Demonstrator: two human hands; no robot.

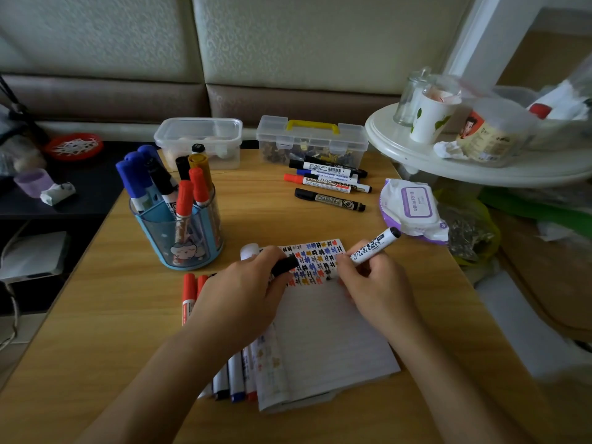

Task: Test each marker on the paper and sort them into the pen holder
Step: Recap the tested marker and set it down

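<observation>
A white lined paper pad (323, 334) lies on the wooden table, its top edge filled with blue, black, red and orange test marks. My right hand (374, 290) grips a white black-ended marker (373, 246), tip down on the marked strip. My left hand (243, 293) holds a black cap (285, 265) beside it and rests on the pad's left edge. A blue pen holder (179, 232) at the left holds several blue, black, red and orange markers. Several loose markers (330, 184) lie at the back. More markers (230, 376) lie under my left forearm.
Two clear plastic boxes (198, 139) (312, 141) stand along the table's far edge. A wet-wipes pack (413, 208) lies at the right edge. A white round side table (464, 161) with cups and jars overhangs the right corner. A dark low table stands to the left.
</observation>
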